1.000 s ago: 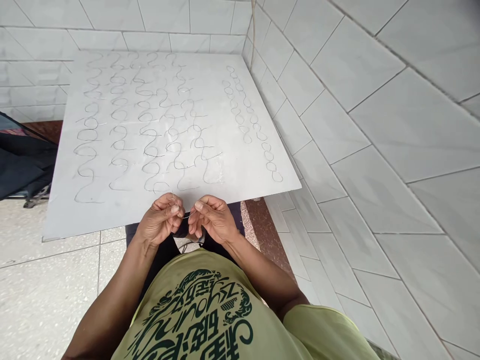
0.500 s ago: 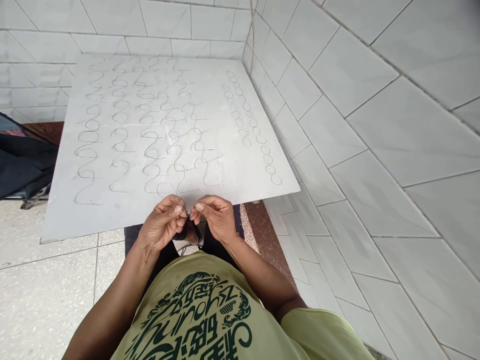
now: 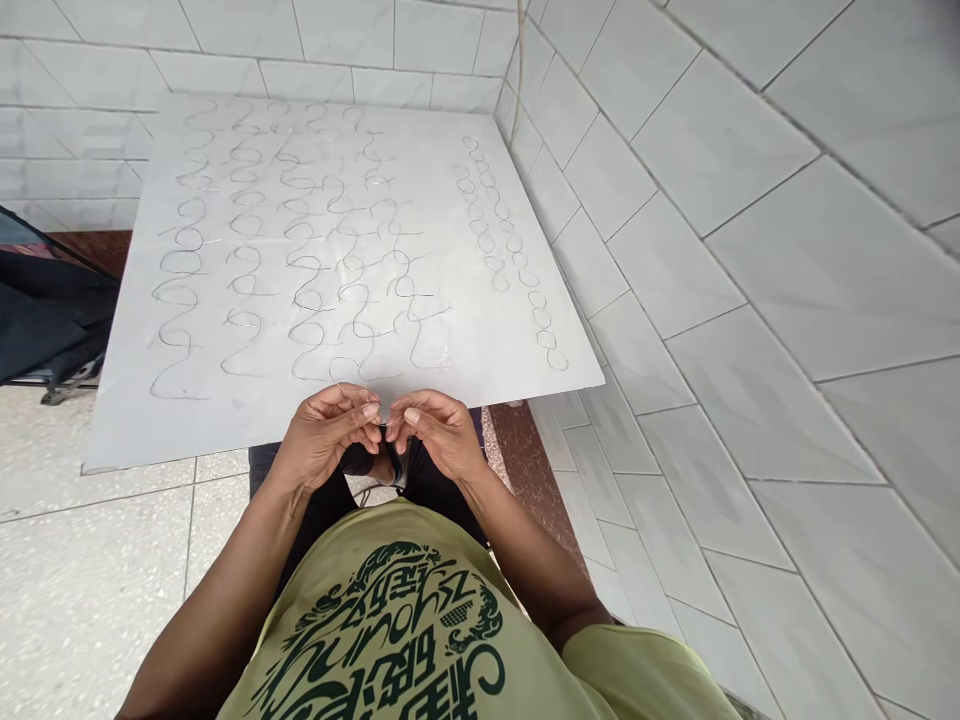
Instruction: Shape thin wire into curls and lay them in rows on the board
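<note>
Both hands meet just past the near edge of the white board (image 3: 180, 425). My left hand (image 3: 328, 432) is closed in a pinch on a thin wire (image 3: 346, 362), whose curved loop rises above the fingers over the board. My right hand (image 3: 437, 432) pinches the same wire a short way to the right, with a small gap between the two sets of fingertips. The wire's ends are hidden by the fingers. Beyond the hands lie columns of thin curved wire pieces (image 3: 307, 297), shaped like open loops.
On the board's right side lie two chains of small wire rings (image 3: 517, 255). Tiled walls (image 3: 675, 230) rise behind and to the right. A dark folded fabric item (image 3: 52, 315) stands on the floor at the left. A cord (image 3: 519, 70) hangs in the corner.
The wire loop now stands up more plainly above my left fingers. My hands have shifted slightly right and a little farther apart at the tips. The view has tilted a little.
</note>
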`<state>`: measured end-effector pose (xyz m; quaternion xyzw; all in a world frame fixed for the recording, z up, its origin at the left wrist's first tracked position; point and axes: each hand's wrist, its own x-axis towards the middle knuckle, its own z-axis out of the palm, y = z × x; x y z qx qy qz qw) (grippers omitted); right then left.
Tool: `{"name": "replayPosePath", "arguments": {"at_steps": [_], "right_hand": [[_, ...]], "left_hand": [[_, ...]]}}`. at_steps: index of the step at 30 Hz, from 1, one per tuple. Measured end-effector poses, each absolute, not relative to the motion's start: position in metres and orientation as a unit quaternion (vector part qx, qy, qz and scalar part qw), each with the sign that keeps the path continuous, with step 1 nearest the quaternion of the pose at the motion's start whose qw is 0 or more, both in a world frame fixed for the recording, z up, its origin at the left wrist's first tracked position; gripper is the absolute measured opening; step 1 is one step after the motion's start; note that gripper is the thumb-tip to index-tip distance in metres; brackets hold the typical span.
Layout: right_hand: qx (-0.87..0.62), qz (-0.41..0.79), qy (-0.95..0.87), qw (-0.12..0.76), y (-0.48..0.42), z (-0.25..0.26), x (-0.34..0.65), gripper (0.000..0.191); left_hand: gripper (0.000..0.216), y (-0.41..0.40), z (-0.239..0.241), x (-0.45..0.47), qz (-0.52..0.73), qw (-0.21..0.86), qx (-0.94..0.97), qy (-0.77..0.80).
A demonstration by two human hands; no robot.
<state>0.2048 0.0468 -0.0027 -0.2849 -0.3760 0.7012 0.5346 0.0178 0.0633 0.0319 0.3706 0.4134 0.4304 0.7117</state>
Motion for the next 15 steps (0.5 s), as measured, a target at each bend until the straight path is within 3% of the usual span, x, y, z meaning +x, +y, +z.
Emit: {"name": "replayPosePath", "arguments": {"at_steps": [9, 15], "right_hand": [[-0.308, 0.696, -0.394, 0.515, 0.055, -0.001, 0.222, 0.044], [-0.393, 0.635, -0.465, 0.476, 0.073, 0.019, 0.244, 0.04]], "left_hand": [[0.026, 0.059, 0.035, 0.019, 0.413, 0.685, 0.39, 0.455], [0.027, 0.052, 0.038, 0.028, 0.42, 0.612, 0.452, 0.495]]}}
